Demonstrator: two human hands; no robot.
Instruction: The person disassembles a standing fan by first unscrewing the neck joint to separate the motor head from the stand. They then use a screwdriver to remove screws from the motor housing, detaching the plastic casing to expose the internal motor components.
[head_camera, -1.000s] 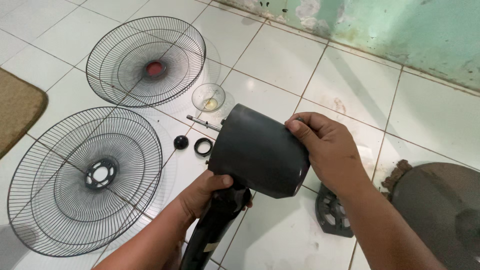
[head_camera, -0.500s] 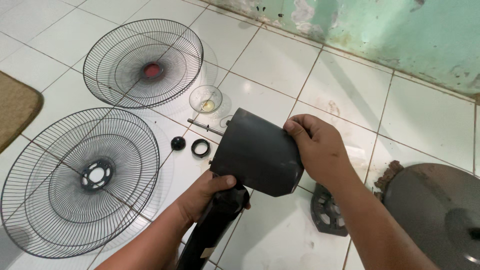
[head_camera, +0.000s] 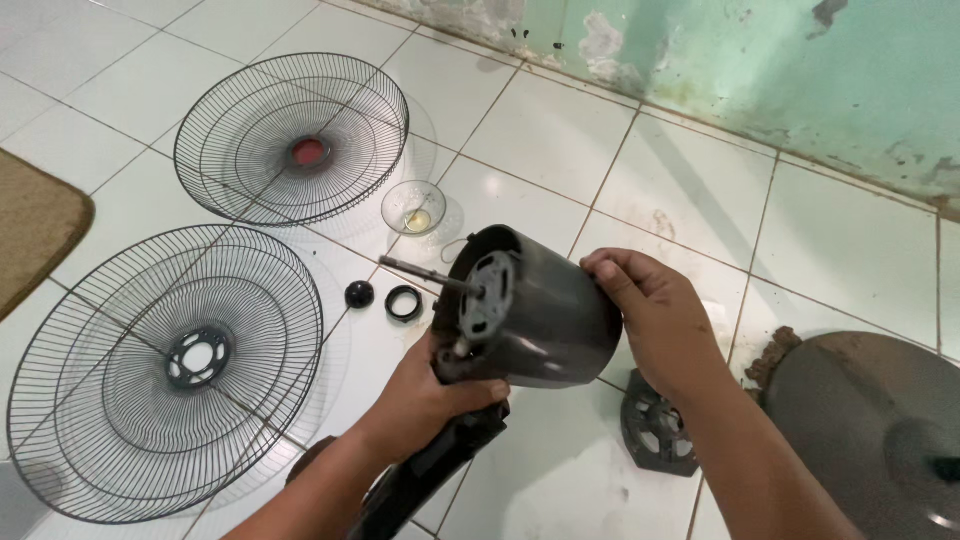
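My right fingers (head_camera: 615, 275) wrap the motor housing (head_camera: 550, 320) rear; left hand (head_camera: 440, 395) clamps its neck, shaft (head_camera: 420, 270) pointing left, away.

On the white tiled floor (head_camera: 560, 130) lie two round wire fan grilles: the one with a red centre (head_camera: 292, 138) sits farther off, the one with a dark open hub (head_camera: 165, 372) nearer. Between them and to their right stands a small clear glass bowl (head_camera: 413, 207). A black knob (head_camera: 359, 293) and a black ring (head_camera: 404, 302) lie side by side. A brown mat (head_camera: 35, 225) edges the left, a round dark base (head_camera: 880, 430) the right, near a black slotted plastic part (head_camera: 657, 435). A worn green wall (head_camera: 780, 60) runs behind.
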